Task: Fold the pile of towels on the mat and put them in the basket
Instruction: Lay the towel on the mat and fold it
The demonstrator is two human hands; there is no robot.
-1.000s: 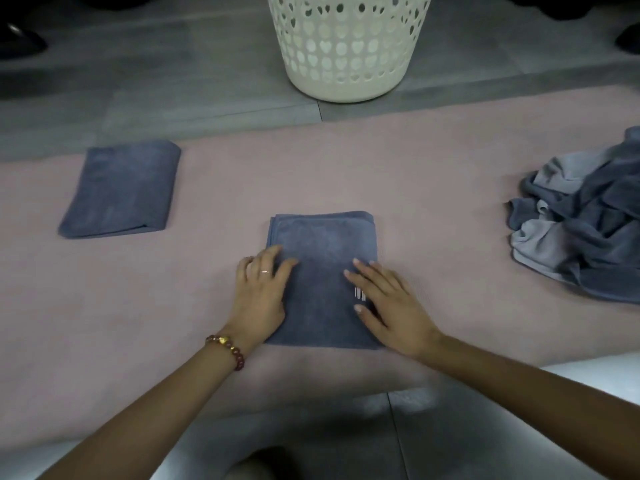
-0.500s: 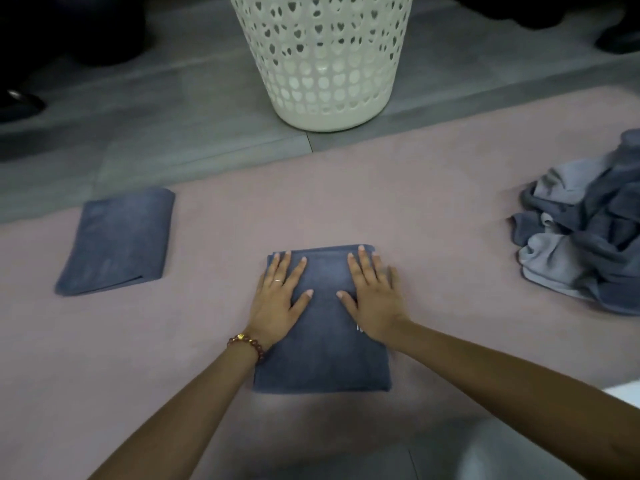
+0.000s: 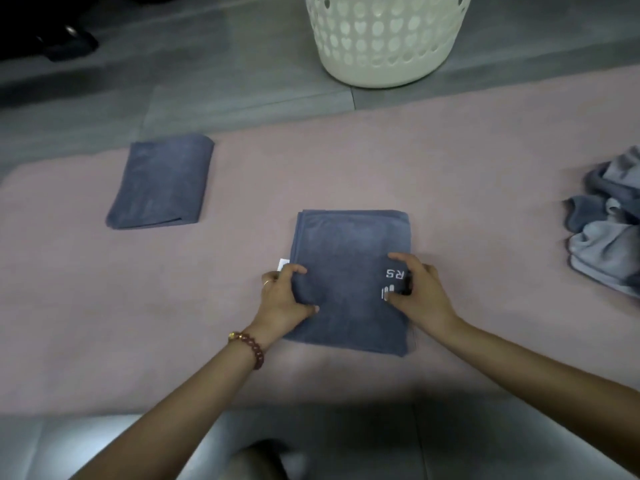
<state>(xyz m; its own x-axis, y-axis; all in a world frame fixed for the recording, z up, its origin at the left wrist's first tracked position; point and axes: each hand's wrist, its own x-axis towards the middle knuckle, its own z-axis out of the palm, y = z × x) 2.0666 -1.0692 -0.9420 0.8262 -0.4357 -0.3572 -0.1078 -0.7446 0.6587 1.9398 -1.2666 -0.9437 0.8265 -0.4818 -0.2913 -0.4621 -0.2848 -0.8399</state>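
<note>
A folded blue-grey towel (image 3: 349,258) with white lettering lies in the middle of the pink mat (image 3: 450,168). My left hand (image 3: 284,299) grips its left edge, thumb on top and fingers curled under. My right hand (image 3: 420,292) grips its right edge the same way, near the lettering. A second folded towel (image 3: 162,181) lies on the mat at the left. A pile of unfolded grey and blue towels (image 3: 609,220) sits at the right edge. The white perforated basket (image 3: 384,36) stands on the floor beyond the mat.
Grey tiled floor (image 3: 207,81) surrounds the mat. A dark object (image 3: 65,43) lies on the floor at the far left. A small white label (image 3: 283,264) sticks out at the towel's left edge.
Both hands lay flat on the towel's top before; they have slid out to its left and right edges and curled round them. The camera has shifted.
</note>
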